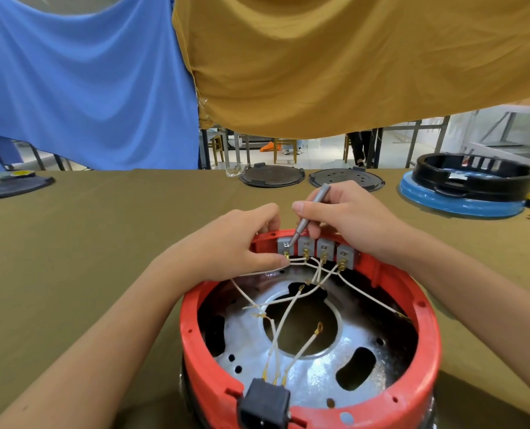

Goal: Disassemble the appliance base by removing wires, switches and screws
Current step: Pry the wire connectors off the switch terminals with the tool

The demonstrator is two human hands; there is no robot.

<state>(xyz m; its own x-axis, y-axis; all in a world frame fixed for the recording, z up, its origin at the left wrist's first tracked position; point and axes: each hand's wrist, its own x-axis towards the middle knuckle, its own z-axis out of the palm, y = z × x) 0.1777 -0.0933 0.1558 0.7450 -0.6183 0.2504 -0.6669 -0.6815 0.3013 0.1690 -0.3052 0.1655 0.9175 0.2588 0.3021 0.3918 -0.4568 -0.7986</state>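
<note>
right hand [347,221] holding screwdriver [308,216] on switches [318,252], left hand [236,246] gripping red base [428,335]

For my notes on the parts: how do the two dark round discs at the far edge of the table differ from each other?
The left disc has a plain, unbroken top, while the right disc is dotted with small holes. The left disc shows in full; the near edge of the right disc is hidden behind the right hand and its screwdriver. Both are dark, round, flat and lie on the olive cloth.
</note>
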